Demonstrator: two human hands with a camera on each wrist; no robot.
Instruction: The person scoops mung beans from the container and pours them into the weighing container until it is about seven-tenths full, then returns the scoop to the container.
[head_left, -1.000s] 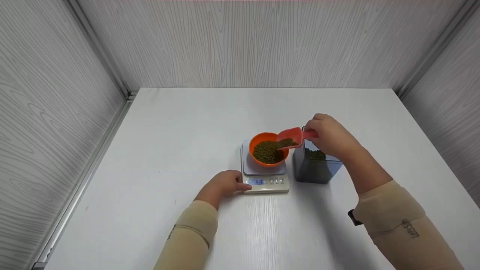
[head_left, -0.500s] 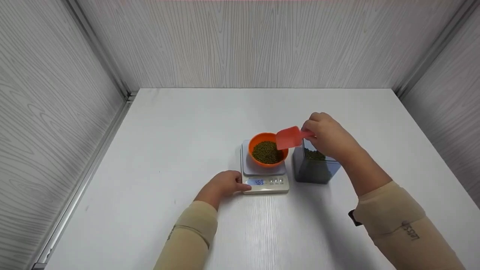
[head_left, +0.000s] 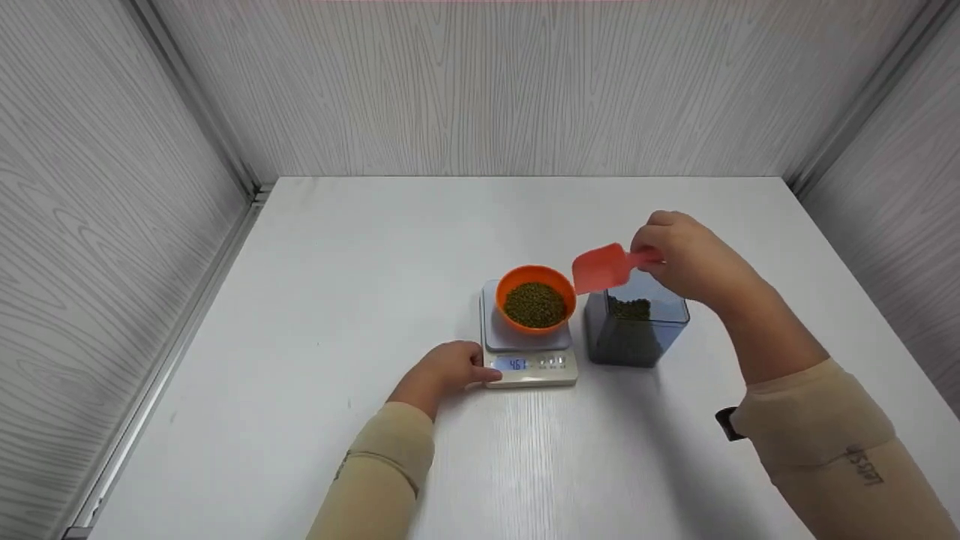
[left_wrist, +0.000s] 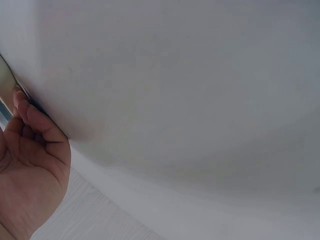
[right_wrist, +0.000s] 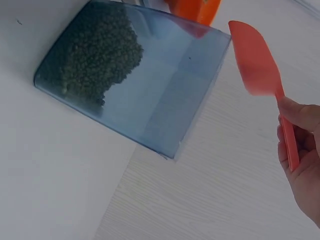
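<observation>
An orange bowl [head_left: 535, 300] with mung beans [head_left: 534, 305] in it stands on the kitchen scale [head_left: 531, 367], whose display is lit. My left hand [head_left: 448, 367] holds the scale's front left corner, thumb over the top edge and fingers curled at its side. My right hand [head_left: 694, 259] grips the handle of a red scoop [head_left: 602, 268]. The scoop is tipped, its back facing up, between the bowl and a clear bluish container [head_left: 637, 346]. In the right wrist view, fingers and thumb wrap the handle of the scoop [right_wrist: 256, 62].
The container stands right of the scale, with more mung beans [right_wrist: 102, 55] heaped toward one side. Both stand on a white table [head_left: 360, 277]. Pale wood-grain panels [head_left: 480, 90] rise at the back and both sides.
The right hand has tipped the scoop over, its beans have fallen into the bowl, and it has moved right, off the bowl. The scale's digits have changed. The left hand stays put.
</observation>
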